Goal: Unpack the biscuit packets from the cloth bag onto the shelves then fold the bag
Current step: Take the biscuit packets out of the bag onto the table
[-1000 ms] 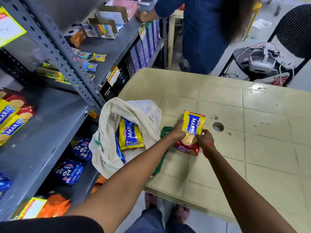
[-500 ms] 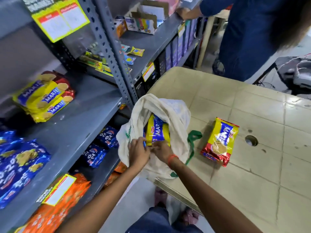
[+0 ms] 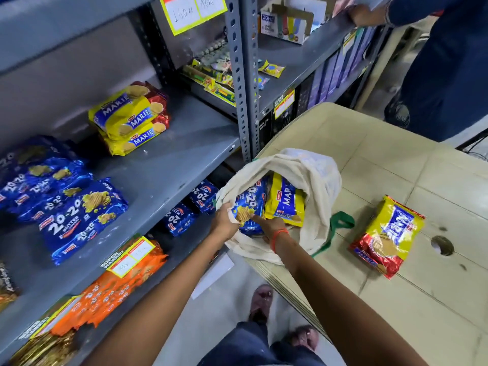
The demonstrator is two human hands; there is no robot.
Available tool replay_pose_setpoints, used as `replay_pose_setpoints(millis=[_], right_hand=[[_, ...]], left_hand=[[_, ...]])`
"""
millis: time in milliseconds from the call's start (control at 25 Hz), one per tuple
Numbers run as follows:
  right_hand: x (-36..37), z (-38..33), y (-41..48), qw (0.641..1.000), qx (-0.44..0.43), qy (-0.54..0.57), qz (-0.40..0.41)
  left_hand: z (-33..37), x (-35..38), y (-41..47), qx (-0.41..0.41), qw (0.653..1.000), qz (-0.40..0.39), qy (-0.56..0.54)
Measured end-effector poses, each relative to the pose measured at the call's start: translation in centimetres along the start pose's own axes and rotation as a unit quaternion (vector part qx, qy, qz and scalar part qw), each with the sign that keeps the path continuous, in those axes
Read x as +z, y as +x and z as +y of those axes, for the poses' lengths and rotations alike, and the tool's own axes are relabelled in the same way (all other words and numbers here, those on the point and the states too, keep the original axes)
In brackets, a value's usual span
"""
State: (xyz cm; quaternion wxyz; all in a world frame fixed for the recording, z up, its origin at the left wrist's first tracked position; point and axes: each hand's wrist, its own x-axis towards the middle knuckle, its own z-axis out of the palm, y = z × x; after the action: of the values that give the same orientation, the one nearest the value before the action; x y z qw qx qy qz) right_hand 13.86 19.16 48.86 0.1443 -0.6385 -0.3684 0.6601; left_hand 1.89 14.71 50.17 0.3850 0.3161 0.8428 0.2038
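Surfaced: one blue packet, right grip; left grip holds bag.

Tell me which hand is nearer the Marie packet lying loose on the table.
Right. The right hand holds the blue 20-20 packet at the cloth bag mouth, on the side toward the loose Marie packet; the left hand holds the same packet's far side, further away.

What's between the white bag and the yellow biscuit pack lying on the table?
The green strap of the bag lies there on bare table, shown in the head view.
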Motion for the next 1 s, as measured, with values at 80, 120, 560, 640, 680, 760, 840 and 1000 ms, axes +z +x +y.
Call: replay_pose_setpoints(millis=[80,120,560,640,680,760,840,1000], right_hand=[[-0.5,-0.7,-0.2,1.0,-0.001,-0.009,-0.005],[-0.8,-1.0,-0.3,0.997,-0.019,-0.069,0.003],[-11.2,-5.4,-3.6,0.963,-0.136,-0.219,0.082],[-13.9,-5.2,-4.6,0.99,-0.089,-0.106,0.038],[-15.2,-4.8,-5.2,0.995,-0.077,-0.065,0.012],[-17.8,-3.9,-6.8,0.995,-0.082,-0.048,-0.025],[-20.3,-2.0,-7.9,0.994,-0.094,-0.025,-0.046],[-25.2,2.2,-8.1,0.983,-0.153,-0.016,0.104]], left_hand=[[0.0,-0.1,0.1,-0.006,0.999,-0.016,0.027],[0.2,0.0,0.2,-0.007,0.998,-0.024,0.052],[6.5,4.9,-3.9,0.067,0.998,0.005,-0.005],[8.2,6.3,-5.0,0.059,0.986,-0.031,-0.151],[8.8,6.9,-5.6,0.063,0.978,-0.041,-0.193],[9.8,8.5,-6.7,0.094,0.977,-0.04,-0.185],[11.0,10.5,-8.4,0.152,0.979,-0.021,-0.137],[13.8,16.0,-11.0,0.274,0.954,-0.091,-0.084]])
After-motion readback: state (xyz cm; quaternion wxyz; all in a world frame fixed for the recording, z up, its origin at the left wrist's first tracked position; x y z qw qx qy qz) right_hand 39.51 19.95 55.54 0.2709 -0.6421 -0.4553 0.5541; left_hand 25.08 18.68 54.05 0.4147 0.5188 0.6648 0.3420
